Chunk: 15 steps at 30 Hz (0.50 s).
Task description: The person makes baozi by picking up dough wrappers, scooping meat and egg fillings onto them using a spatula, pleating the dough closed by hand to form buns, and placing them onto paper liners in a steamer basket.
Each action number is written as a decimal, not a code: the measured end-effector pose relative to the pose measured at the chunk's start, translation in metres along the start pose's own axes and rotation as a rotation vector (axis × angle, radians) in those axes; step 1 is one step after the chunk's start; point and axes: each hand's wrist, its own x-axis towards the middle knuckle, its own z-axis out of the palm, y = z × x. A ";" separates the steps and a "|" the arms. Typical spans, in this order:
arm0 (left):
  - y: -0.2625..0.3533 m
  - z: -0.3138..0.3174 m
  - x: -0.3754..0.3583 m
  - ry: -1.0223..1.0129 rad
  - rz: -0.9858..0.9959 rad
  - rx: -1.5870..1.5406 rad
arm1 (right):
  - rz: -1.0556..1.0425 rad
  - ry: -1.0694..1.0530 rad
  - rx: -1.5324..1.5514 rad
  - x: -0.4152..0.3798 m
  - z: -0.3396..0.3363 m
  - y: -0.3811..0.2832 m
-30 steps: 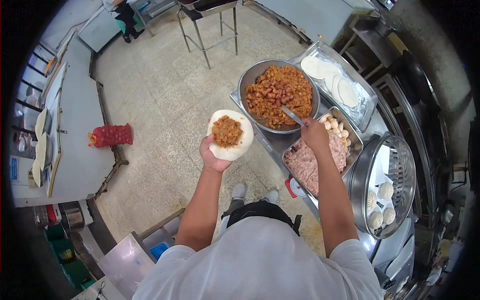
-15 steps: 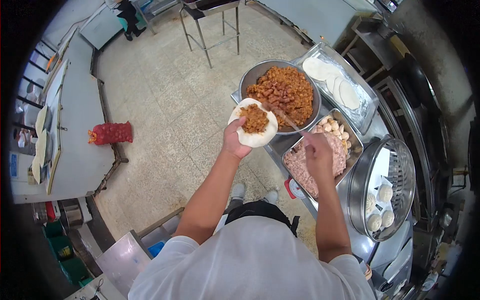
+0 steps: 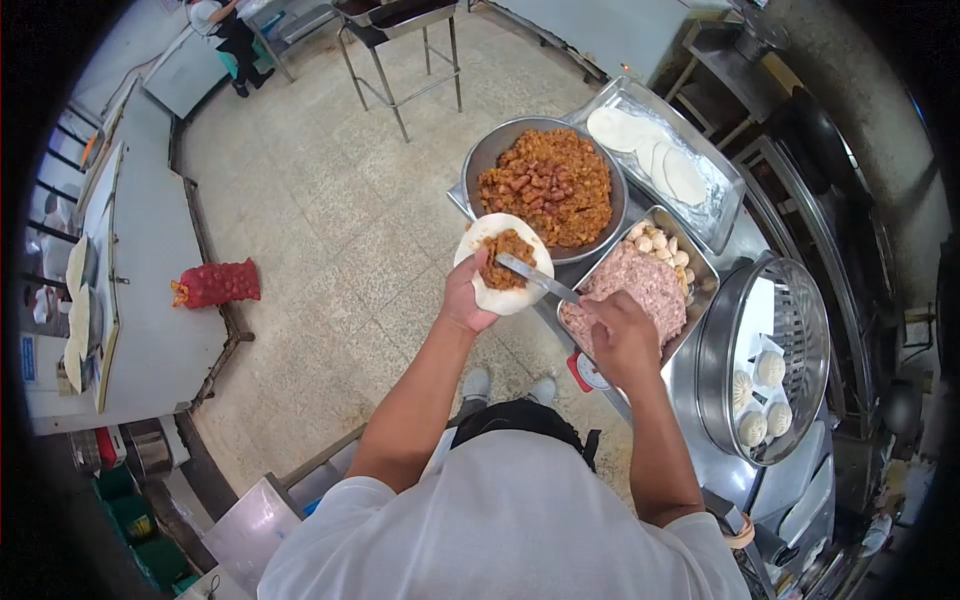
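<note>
Pale tiled floor (image 3: 330,210) spreads ahead of me. Far off stands a metal-legged stand (image 3: 400,40). Left, a long grey counter (image 3: 150,270) runs beside windows (image 3: 50,200), a red mesh sack (image 3: 215,283) lying at its foot.

Soft, matt white round dough wrapper (image 3: 503,265), smooth and floury, heaped with coarse, oily orange-brown minced filling (image 3: 507,246). Flat, shiny steel spatula blade (image 3: 536,279), smooth and reflective. Large round brushed-metal bowl (image 3: 487,155), dull grey sheen, full of glistening, chunky reddish-brown filling. Rectangular stainless steel tray (image 3: 700,268) with rough, moist pink minced meat. Round metal steamer (image 3: 722,345), polished rim. Speckled, matt stone-tile floor (image 3: 330,200). Red mesh net sack (image 3: 215,284), coarse weave.
</note>
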 end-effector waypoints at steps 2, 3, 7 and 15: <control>0.006 -0.003 -0.005 -0.057 -0.029 0.117 | 0.017 -0.004 0.043 0.003 -0.017 -0.004; 0.008 -0.004 -0.007 -0.116 -0.059 0.230 | 0.033 -0.009 0.081 0.007 -0.026 -0.007; 0.017 -0.002 -0.016 -0.008 -0.166 0.463 | 0.019 -0.065 0.046 0.025 -0.046 -0.019; 0.012 0.006 -0.025 0.026 -0.196 0.618 | -0.056 -0.067 -0.091 0.037 -0.045 -0.021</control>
